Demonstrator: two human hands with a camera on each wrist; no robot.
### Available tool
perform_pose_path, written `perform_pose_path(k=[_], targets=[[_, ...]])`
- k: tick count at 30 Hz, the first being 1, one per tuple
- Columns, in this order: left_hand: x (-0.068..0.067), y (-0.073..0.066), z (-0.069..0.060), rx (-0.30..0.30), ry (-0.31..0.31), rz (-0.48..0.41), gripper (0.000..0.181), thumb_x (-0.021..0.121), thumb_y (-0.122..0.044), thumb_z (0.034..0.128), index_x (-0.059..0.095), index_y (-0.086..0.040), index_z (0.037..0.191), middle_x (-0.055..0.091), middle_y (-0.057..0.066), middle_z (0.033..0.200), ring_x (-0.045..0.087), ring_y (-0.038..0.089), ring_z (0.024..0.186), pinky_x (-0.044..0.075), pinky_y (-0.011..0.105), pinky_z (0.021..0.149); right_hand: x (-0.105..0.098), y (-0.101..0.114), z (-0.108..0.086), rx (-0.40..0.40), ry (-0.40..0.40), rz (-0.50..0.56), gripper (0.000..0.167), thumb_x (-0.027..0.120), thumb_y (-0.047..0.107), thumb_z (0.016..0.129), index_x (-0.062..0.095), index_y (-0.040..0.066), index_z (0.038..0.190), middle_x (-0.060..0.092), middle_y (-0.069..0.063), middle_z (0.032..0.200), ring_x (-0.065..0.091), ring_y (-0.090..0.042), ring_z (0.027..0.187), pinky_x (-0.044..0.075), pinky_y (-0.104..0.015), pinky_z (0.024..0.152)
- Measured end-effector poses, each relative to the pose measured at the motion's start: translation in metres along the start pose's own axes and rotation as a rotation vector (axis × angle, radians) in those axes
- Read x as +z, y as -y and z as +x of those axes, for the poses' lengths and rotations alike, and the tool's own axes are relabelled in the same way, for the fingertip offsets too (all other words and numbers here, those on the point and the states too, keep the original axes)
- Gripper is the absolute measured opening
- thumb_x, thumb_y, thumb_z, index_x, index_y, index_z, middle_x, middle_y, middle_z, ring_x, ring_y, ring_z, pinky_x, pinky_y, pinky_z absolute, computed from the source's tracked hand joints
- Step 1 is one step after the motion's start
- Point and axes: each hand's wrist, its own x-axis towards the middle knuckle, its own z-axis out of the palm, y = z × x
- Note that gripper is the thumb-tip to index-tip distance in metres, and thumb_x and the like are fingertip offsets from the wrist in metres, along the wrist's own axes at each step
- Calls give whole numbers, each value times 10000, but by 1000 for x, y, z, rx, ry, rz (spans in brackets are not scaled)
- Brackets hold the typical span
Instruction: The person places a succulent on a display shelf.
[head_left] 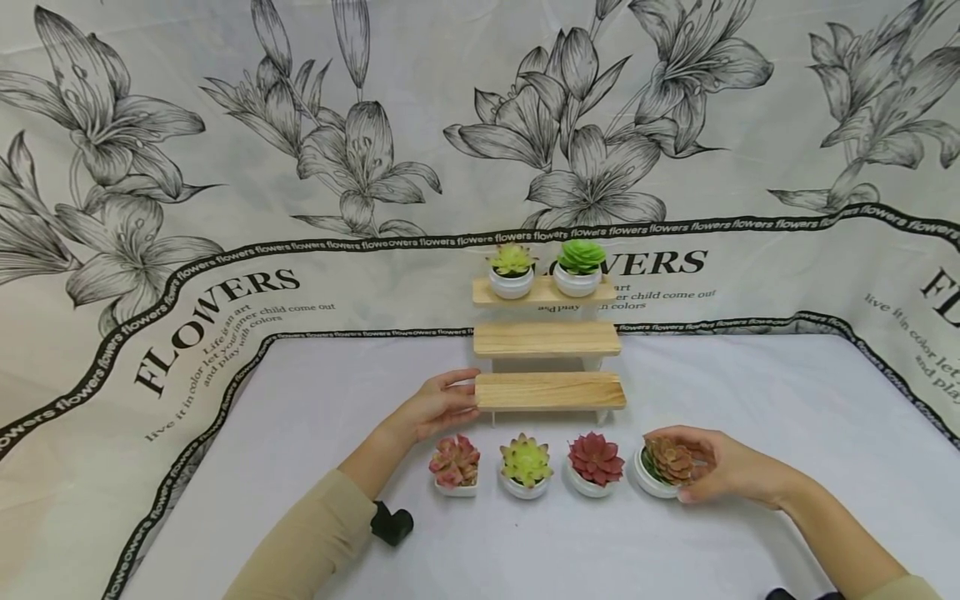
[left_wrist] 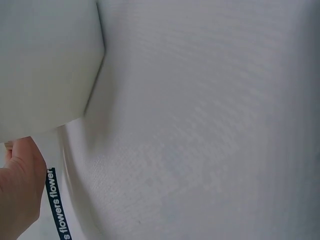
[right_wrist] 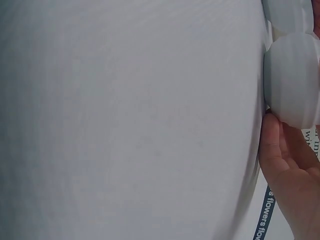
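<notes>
The right hand (head_left: pixel 723 467) is curled about the right side of a bronze-brown rosette succulent in a round white pot (head_left: pixel 657 469), the thumb in front and the fingers behind, closed as far as the pot's width allows. In the right wrist view the thumb meets the white wall low down, near the cloth; whether the base rests fully on it is hard to tell. This plant is the rightmost of four in a row.

The left hand (head_left: pixel 442 407) is spread loosely, its fingers reaching to the left end of the lowest pale wooden tier (head_left: pixel 551 390) of a stepped stand; nothing shows clasped in it.

To the left of the held pot comes a dark red, pointed-leaf succulent in a round white pot (head_left: pixel 595 463), then a yellow-green one with pinkish tips in a similar pot (head_left: pixel 526 463), then a pink-red one in a squarish white pot (head_left: pixel 455 465) — all upright, spaced apart, in front of the stand.

Behind the lowest tier rises the middle wooden tier (head_left: pixel 547 339), then the top wooden tier (head_left: pixel 543 293). On that highest board sit two round white pots side by side: a pale yellow-green succulent (head_left: pixel 512 271) at left, a bright green one (head_left: pixel 580 271) at right.

Everything stands on a white cloth (head_left: pixel 315 400), before a pale backdrop printed with grey lilies (head_left: pixel 360 167) — and lettered "FLOWERS".
</notes>
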Motion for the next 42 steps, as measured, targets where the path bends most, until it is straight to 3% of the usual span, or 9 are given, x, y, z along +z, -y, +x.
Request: perform_pose_path(k=[20,37,42], targets=[[2,-2,-1,10,-12,22,563,489,131,870,342,27,1404,413,271,1357,606,140,840,542,256,754,3,6,3,3,-37,-11,658,711,31,785,393,-15,1359,540,101,1225,508,-45,1059,464,-210,859],[1,0,0,2,-21,29,556,490,138,866,353,35,1395,439,262,1330,606,148,842,541,272,772,-4,32,8,0,-149,-19,645,688,19,793,414,38,1377,544,77,1209,501,-55,1069,458,-226,842],[-2,2,0,37,15,41,553,543,99,854,388,20,1378,471,247,1306,600,174,895,532,276,798,-4,40,12,15,-162,-31,658,689,33,794,395,9,1382,528,36,1225,493,-74,1067,455,-236,837]])
